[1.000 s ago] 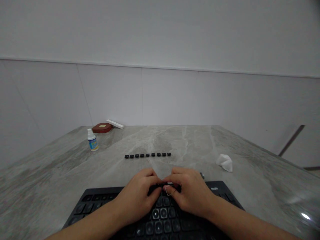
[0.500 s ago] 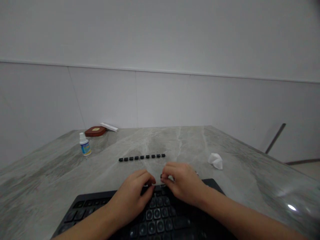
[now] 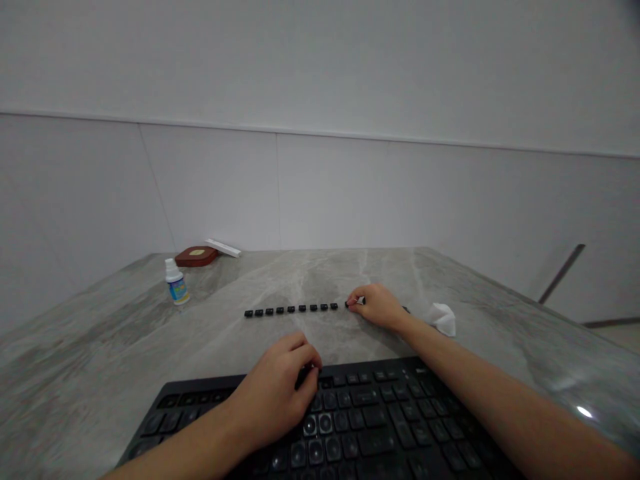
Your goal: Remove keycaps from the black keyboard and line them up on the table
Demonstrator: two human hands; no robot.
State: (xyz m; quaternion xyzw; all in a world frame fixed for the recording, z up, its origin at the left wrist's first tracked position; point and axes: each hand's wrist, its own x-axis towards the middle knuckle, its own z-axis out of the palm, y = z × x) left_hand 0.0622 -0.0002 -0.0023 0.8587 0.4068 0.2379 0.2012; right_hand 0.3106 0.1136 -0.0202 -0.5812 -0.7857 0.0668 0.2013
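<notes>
A black keyboard [image 3: 376, 441] lies in front of me, some of its keys showing pale round marks. Bent over its far edge is my left hand [image 3: 280, 387], thumb and fingers curled at the top row. My right hand [image 3: 379, 305] reaches past the keyboard and pinches a small black keycap [image 3: 347, 305] at the table surface. That keycap is at the right end of a row of several black keycaps [image 3: 291, 309], with a small gap before it. A thin pale and dark piece shows between the right fingers; I cannot make out what it is.
A crumpled white tissue [image 3: 443, 320] lies beside my right forearm, partly covered. On the left stands a white spray bottle [image 3: 177, 285] with a blue label. Behind it are a reddish-brown box [image 3: 193, 259] and a white strip [image 3: 223, 248]. A wall borders the grey marbled table [image 3: 210, 347].
My right hand has moved from the keyboard's far edge forward and right to the row's end, bringing the keycap down there. My left hand stays at the keyboard. The view has shifted slightly.
</notes>
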